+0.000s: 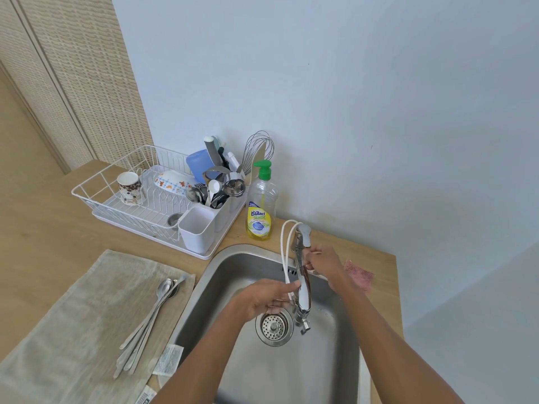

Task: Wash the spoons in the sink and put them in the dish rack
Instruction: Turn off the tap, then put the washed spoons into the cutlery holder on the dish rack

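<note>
Over the sink (233,272), my right hand (322,262) was wrapped round the upper body of the faucet (304,293), fingers curled on the metal just below its lever. My left hand (262,298) reached in from the other side, its fingertips (296,284) against the looped white hose (284,252) that hung beside the spout; whether it actually pinched the hose or only touched it, I could not tell. Below both hands sat the drain strainer (274,326) in the steel basin. None of the spoons (151,319) were in my grasp: they lay bunched together on the beige towel (73,316) spread on the counter (43,228) left of the sink. Farther back stood the white dish rack (96,182), holding a mug (129,188) and a crowded cutlery holder, with a yellow-labelled soap bottle (261,205) just beside it. A pink scrubber (358,275) rested on the counter behind my right wrist.
</note>
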The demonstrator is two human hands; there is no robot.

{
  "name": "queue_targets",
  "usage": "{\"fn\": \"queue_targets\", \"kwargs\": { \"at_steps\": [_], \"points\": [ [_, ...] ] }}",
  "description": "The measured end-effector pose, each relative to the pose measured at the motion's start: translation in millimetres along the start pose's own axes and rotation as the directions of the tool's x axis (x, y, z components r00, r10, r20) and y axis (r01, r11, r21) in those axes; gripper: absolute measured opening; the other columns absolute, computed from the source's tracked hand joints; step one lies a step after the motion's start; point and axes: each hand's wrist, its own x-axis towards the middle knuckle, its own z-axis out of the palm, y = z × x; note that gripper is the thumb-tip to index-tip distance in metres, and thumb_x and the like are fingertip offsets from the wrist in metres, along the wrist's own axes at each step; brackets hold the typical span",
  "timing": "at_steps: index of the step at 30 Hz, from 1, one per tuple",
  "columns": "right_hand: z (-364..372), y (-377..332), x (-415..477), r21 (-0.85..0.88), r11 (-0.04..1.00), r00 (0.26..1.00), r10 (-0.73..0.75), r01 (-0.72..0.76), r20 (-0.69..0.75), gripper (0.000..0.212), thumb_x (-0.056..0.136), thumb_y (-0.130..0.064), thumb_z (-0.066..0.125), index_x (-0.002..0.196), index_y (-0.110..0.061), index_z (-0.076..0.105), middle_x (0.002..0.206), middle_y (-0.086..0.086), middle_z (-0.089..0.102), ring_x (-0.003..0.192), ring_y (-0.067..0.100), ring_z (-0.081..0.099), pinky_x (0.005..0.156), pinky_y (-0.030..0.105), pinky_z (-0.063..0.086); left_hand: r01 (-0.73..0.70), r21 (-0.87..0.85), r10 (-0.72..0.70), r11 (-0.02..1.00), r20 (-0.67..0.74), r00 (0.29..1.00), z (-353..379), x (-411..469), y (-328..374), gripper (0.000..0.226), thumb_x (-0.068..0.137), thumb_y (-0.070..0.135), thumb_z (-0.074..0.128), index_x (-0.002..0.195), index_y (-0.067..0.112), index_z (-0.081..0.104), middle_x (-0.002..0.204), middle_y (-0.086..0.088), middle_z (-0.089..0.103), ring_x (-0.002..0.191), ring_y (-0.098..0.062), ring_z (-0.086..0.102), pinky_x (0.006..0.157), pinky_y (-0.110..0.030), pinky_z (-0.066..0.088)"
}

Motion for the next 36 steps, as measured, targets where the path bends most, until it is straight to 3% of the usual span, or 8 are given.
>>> {"fn": "queue_targets", "kwargs": {
  "at_steps": [6,9,12,14,16,22,31,36],
  "points": [
    [4,34,-36,-0.053,0.997,0.990,-0.058,0.051,-0.130,0.017,0.100,-0.024,0.054,0.106,-0.018,0.068,0.094,0.000,0.070,0.089,0.020,0.067,0.085,0.040,0.055,-0.106,0.103,0.121,0.989,-0.154,0.981,-2,-10,-16,0.027,0.087,0.033,0.074,0.107,0.015,0.072,0.092,-0.001,0.078,0.069,-0.007,0.064,0.063,-0.018,0.050],
    [7,58,-70,-0.219,0.958,0.931,-0.242,0.185,-0.274,0.025,0.101,-0.028,0.049,0.086,-0.015,0.063,0.074,-0.004,0.063,0.069,0.015,0.059,0.064,0.034,0.045,-0.208,0.264,0.288,0.942,-0.316,0.904,-5,-12,-39,0.019,0.094,0.033,0.064,0.097,0.016,0.072,0.075,0.000,0.075,0.053,-0.006,0.060,0.054,-0.021,0.048],
    [22,117,-100,-0.481,0.865,0.955,-0.249,0.145,-0.159,0.027,0.101,-0.027,0.046,0.078,-0.014,0.051,0.076,0.005,0.066,0.073,0.025,0.063,0.058,0.036,0.040,-0.083,0.748,0.495,0.659,-0.348,0.796,-14,-11,-86,0.023,0.098,0.036,0.052,0.095,0.020,0.068,0.078,0.003,0.070,0.075,-0.015,0.067,0.067,-0.028,0.049],
    [39,158,-119,-0.703,0.707,0.984,0.064,0.075,0.168,0.018,0.098,-0.034,0.048,0.096,-0.018,0.057,0.109,0.007,0.069,0.104,0.027,0.064,0.079,0.035,0.047,0.032,0.926,0.392,0.376,-0.191,0.900,-18,-9,-121,0.022,0.099,0.033,0.047,0.109,0.025,0.065,0.108,0.000,0.070,0.107,-0.022,0.062,0.088,-0.033,0.046],
    [53,184,-132,-0.769,0.634,0.951,0.184,0.080,0.250,0.030,0.097,-0.038,0.048,0.116,-0.018,0.060,0.127,0.005,0.063,0.120,0.025,0.057,0.093,0.033,0.046,0.066,0.972,0.239,0.223,-0.120,0.964,-19,-10,-144,0.028,0.099,0.033,0.049,0.124,0.027,0.060,0.131,0.000,0.061,0.126,-0.022,0.050,0.104,-0.035,0.037],
    [63,178,-146,-0.677,0.736,0.973,0.136,0.028,0.188,0.025,0.097,-0.034,0.048,0.112,-0.022,0.064,0.121,-0.002,0.067,0.114,0.020,0.059,0.085,0.029,0.045,0.037,0.935,0.261,0.352,-0.136,0.956,-26,-19,-158,0.034,0.100,0.035,0.047,0.132,0.023,0.054,0.133,0.000,0.060,0.126,-0.020,0.052,0.104,-0.033,0.039],
    [82,153,-153,-0.506,0.862,0.993,0.043,0.020,0.113,0.015,0.091,-0.023,0.051,0.084,-0.030,0.061,0.087,-0.005,0.068,0.092,0.021,0.067,0.079,0.033,0.052,-0.085,0.759,0.443,0.645,-0.282,0.851,-56,-47,-143,0.019,0.095,0.023,0.054,0.105,0.022,0.071,0.096,-0.003,0.074,0.088,-0.017,0.068,0.079,-0.027,0.054],
    [105,126,-155,-0.531,0.839,0.986,-0.034,0.118,0.164,0.019,0.091,-0.022,0.047,0.084,-0.028,0.064,0.082,-0.004,0.068,0.087,0.022,0.066,0.074,0.033,0.050,-0.111,0.704,0.489,0.701,-0.361,0.794,-80,-63,-137,0.018,0.094,0.021,0.054,0.094,0.030,0.070,0.084,0.007,0.074,0.075,-0.005,0.067,0.072,-0.024,0.055]
  ]
}}
